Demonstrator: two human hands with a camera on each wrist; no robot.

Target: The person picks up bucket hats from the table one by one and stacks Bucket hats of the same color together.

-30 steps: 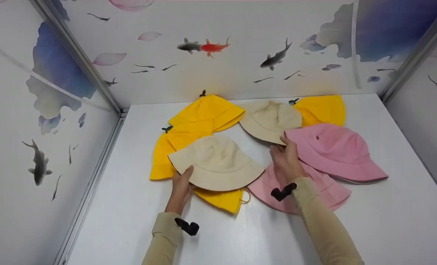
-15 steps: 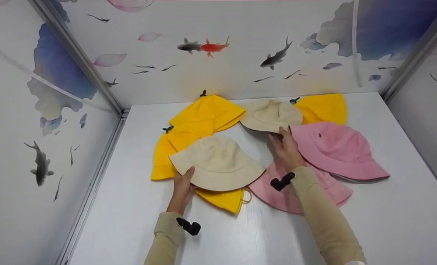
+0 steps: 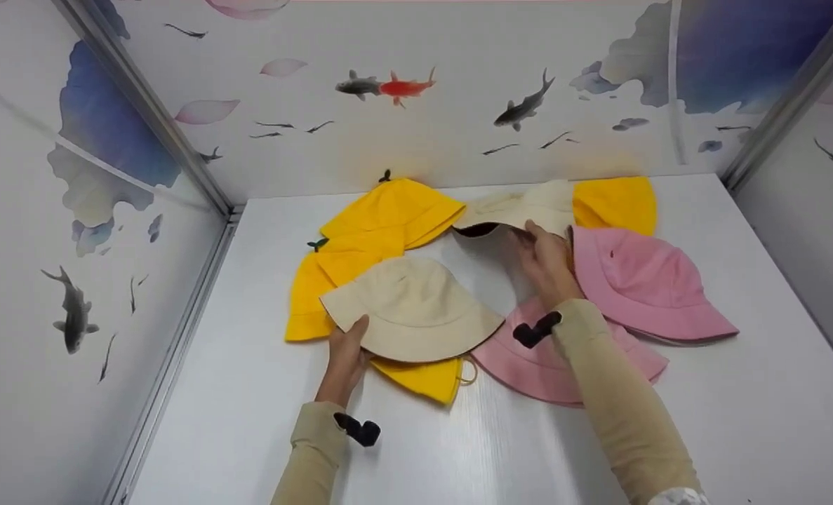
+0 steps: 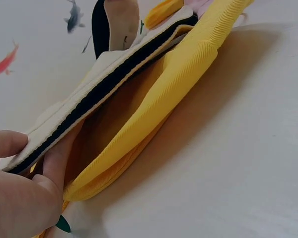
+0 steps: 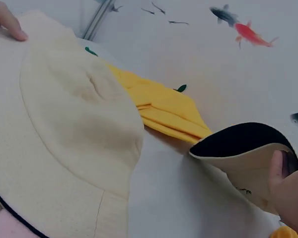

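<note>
My left hand (image 3: 348, 354) pinches the brim of a cream bucket hat (image 3: 416, 308) between thumb and fingers. That hat lies over a yellow hat (image 3: 427, 379); in the left wrist view the dark-lined brim edge sits above the folded yellow brim (image 4: 154, 104). At the back, my right hand (image 3: 546, 263) grips the brim of a second cream bucket hat (image 3: 528, 203). Its brim is lifted, and the dark lining (image 5: 243, 139) shows in the right wrist view. Right beside this hand is a pink hat (image 3: 655, 287), overlapping another pink hat (image 3: 528, 365).
Two yellow hats (image 3: 395, 207) with small green sprouts lie at the back left, one overlapping the other. Another yellow hat (image 3: 616, 203) is at the back right. Printed panels (image 3: 458, 42) wall in the white table (image 3: 248, 421) at the back and sides.
My right hand has moved up and away, raising the back cream hat's brim so its dark inside shows. The upper pink hat's near-hand edge has shifted right. My left hand stays put.
</note>
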